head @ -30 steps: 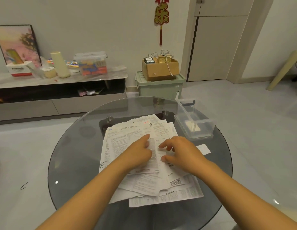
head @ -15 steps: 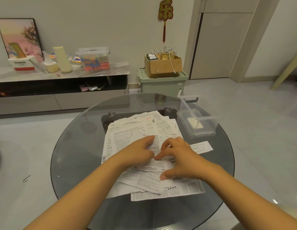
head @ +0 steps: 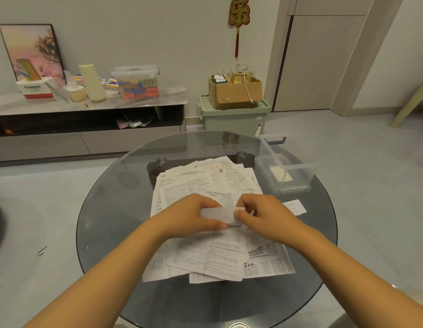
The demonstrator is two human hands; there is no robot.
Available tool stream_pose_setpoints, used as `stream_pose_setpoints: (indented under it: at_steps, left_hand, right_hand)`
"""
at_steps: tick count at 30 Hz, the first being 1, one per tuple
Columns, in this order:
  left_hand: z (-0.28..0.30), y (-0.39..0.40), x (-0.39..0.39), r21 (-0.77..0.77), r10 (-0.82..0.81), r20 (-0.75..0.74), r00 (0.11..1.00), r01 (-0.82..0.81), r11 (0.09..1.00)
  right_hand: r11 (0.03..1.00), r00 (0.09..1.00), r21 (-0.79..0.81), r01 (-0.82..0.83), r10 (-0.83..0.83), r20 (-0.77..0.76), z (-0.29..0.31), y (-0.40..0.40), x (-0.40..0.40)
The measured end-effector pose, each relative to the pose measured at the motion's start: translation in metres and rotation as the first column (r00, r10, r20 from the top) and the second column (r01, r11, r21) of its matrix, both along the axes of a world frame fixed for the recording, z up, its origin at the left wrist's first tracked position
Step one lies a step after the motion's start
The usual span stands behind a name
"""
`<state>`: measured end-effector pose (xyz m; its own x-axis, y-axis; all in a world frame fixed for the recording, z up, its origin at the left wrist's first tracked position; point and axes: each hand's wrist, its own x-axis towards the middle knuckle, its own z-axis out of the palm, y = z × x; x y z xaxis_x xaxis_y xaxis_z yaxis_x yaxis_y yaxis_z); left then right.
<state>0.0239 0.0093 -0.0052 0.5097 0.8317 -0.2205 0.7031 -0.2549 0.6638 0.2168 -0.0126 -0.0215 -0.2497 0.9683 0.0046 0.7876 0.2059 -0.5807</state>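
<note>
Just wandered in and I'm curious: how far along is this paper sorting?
Early, it seems. Done: a lone slip lies apart on the glass table, and something pale sits in the clear box. In hand: the left hand and right hand together pinch a white slip above the heap. Left: the pile of papers, many overlapping sheets, looks unsorted.

White box [head: 35, 89] — "Panasonic"; wall ornament [head: 238, 15] — "乐" (papers [head: 205, 181]: print too small).
</note>
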Motion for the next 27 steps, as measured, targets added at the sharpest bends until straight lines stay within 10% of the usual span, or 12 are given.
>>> stream_pose_setpoints:
  at_steps: [10,27]
  left_hand:
    - [-0.023,0.012,0.004,0.172,0.304,0.197,0.932,-0.338,0.925]
    - [-0.034,0.023,-0.011,0.362,0.116,-0.151,0.982,-0.054,0.931]
  right_hand:
    - [0.992,0.986,0.012,0.123,-0.121,-0.117,-0.013,0.005,-0.011]
    - [0.99,0.992,0.118,0.075,-0.085,0.088,-0.03,0.013,-0.014]
